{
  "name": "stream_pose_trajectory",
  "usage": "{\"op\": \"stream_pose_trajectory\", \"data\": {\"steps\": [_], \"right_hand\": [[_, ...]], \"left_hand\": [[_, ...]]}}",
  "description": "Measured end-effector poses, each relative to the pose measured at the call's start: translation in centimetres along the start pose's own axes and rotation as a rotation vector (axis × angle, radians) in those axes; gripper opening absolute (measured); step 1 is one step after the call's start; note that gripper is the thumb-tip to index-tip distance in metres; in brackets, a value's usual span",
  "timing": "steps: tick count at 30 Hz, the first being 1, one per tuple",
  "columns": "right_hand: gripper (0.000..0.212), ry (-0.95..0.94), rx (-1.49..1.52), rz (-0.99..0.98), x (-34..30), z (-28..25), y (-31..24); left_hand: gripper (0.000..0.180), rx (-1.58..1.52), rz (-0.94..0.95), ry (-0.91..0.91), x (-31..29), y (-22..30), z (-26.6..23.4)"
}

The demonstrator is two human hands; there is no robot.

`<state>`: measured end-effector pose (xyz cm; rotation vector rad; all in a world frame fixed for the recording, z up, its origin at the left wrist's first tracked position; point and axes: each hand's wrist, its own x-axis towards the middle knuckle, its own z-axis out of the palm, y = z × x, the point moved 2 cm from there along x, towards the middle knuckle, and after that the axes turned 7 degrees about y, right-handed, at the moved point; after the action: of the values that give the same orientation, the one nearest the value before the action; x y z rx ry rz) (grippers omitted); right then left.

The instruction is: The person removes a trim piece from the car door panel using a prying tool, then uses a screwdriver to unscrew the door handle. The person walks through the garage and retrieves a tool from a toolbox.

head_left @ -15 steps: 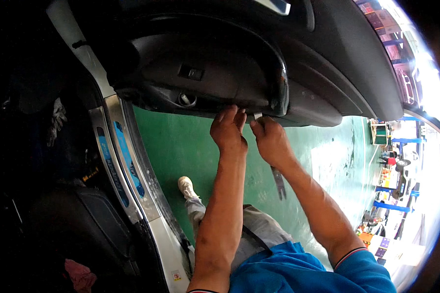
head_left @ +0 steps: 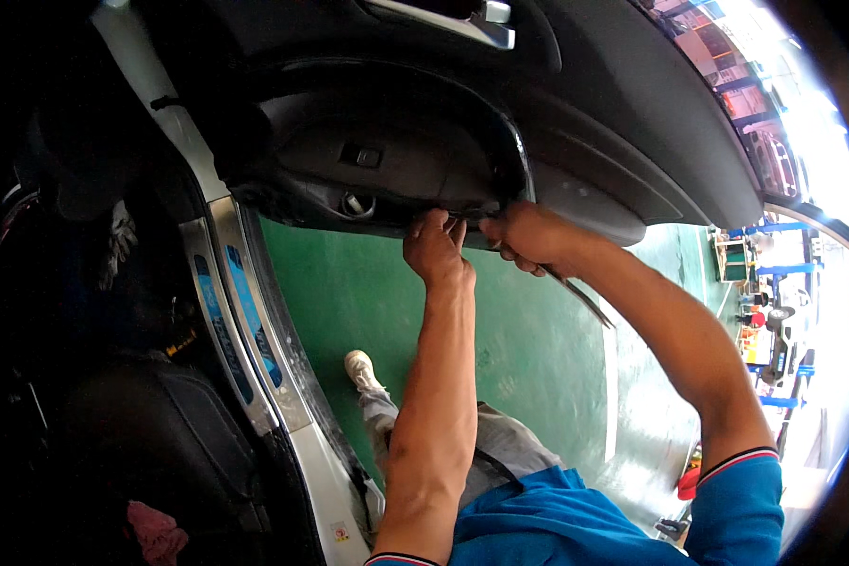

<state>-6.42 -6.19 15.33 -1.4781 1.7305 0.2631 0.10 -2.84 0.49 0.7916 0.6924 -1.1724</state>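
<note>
At the near edge of the dark door panel (head_left: 623, 156), the right hand (head_left: 530, 234) is closed around a slim tool (head_left: 580, 295), its tail slanting past the wrist; steady, shallow pressure — worked close to the left hand (head_left: 439, 249) — should spare the panel. Left fingertips bend against the edge; whether they pinch anything, I cannot tell. The tool's tip is hidden.

Door panel (head_left: 623, 179): left hand (head_left: 436, 250) at its lower edge; right hand (head_left: 536, 234) just right of it, tool (head_left: 583, 299) in grip. Switch (head_left: 360, 155) on panel, up-left of left hand. Sill (head_left: 295, 407) left of floor (head_left: 538, 358); glove (head_left: 120, 243), cloth (head_left: 156, 535) left of sill.
</note>
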Motion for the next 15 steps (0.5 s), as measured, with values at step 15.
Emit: {"op": "stream_pose_trajectory", "data": {"steps": [15], "right_hand": [[0.043,-0.113,-0.388,-0.036,0.8,-1.6,-1.9]], "left_hand": [[0.034,0.037,0.032,-0.060,0.7,-0.9,-0.2]]}}
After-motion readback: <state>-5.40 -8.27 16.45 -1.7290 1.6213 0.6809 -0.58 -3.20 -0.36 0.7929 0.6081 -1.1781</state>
